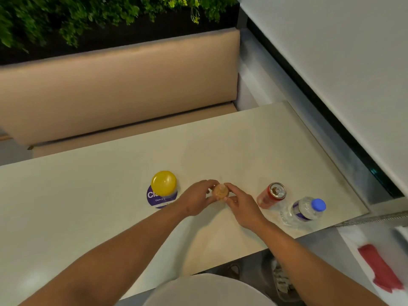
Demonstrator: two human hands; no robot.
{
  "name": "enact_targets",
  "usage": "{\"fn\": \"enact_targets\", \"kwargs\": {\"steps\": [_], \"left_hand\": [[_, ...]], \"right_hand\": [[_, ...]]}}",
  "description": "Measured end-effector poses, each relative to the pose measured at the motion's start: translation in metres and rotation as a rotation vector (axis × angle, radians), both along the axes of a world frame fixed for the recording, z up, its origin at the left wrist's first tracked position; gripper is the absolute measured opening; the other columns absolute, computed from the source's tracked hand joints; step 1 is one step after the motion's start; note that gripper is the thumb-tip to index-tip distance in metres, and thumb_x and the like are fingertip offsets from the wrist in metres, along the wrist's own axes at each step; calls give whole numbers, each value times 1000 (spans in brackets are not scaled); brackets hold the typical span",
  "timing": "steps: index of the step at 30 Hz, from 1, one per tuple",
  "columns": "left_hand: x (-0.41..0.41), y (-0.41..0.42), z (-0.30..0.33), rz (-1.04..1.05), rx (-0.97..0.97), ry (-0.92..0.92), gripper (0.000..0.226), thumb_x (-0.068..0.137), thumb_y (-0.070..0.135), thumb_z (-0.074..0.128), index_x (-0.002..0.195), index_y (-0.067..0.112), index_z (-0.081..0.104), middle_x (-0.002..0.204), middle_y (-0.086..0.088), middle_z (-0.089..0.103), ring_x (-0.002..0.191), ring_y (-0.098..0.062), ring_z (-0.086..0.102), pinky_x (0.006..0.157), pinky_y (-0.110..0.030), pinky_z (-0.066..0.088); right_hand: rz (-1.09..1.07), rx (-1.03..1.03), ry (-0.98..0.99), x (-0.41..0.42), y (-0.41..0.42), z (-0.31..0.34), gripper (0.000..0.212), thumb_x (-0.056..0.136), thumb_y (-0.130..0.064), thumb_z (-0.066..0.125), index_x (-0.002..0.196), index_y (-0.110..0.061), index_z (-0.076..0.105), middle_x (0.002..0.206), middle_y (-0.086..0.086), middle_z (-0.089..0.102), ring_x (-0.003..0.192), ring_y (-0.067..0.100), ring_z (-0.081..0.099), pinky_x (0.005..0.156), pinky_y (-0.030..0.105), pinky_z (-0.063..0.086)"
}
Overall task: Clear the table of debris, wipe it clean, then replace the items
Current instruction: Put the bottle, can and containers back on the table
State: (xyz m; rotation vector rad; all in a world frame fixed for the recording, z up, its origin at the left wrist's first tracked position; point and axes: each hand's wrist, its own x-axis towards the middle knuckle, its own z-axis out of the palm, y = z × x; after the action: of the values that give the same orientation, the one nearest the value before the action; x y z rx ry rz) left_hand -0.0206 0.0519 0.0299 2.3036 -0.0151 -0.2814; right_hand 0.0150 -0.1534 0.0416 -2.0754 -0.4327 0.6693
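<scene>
Left hand (196, 200) and right hand (240, 205) meet over the pale surface (88, 206), fingers curled from either side around a small amber bottle (220, 192) standing between them. Alongside stand a yellow-lidded jar (164, 184), a red can (271, 195) and a water bottle (303, 210).

Far half of tabletop (220, 138): left bare up to the beige bench seat (110, 89).
Left stretch: unobstructed from the near edge to the yellow-lidded jar (163, 183).
Middle: blocked by left hand (196, 200) and right hand (241, 206), closed around a small amber bottle (220, 192).
Right: narrowed by an upright red can (271, 195) and a water bottle (303, 210), standing just beside each other.
</scene>
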Motion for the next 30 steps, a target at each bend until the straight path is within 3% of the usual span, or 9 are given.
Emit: {"fn": "enact_targets", "kwargs": {"steps": [5,12,18,24,30], "left_hand": [[24,54,15,9,128,33,37,91,49,70,122,32,63,111,16,65,101,-11,60,91,-35,50],[39,99,10,40,256,32,45,88,53,72,125,29,64,116,11,72,104,-19,66,97,-39,50],[40,109,2,27,310,73,39,91,52,68,123,29,63,119,12,71,110,-18,63,110,-43,32],[38,110,1,34,293,74,39,91,49,70,124,29,62,120,9,71,109,-21,63,107,-41,36],[35,110,1,71,273,59,41,89,46,74,125,27,64,120,7,72,108,-24,64,104,-41,43]], "right_hand": [[24,18,-37,26,51,4,36,103,-18,59,135,-35,57,120,-14,67,98,6,69,86,22,51],[53,-13,-52,45,103,-3,36,102,-16,59,136,-26,60,122,-8,69,104,18,68,90,29,53],[47,-54,-46,45,121,-9,29,101,-17,59,129,-22,63,118,-3,70,106,22,64,91,33,52],[45,-84,-54,46,125,-15,28,100,-16,60,126,-24,64,115,-2,71,103,23,64,91,39,54],[55,-105,-46,45,127,-17,32,100,-10,57,129,-22,61,119,0,69,106,24,63,92,35,51]]}}
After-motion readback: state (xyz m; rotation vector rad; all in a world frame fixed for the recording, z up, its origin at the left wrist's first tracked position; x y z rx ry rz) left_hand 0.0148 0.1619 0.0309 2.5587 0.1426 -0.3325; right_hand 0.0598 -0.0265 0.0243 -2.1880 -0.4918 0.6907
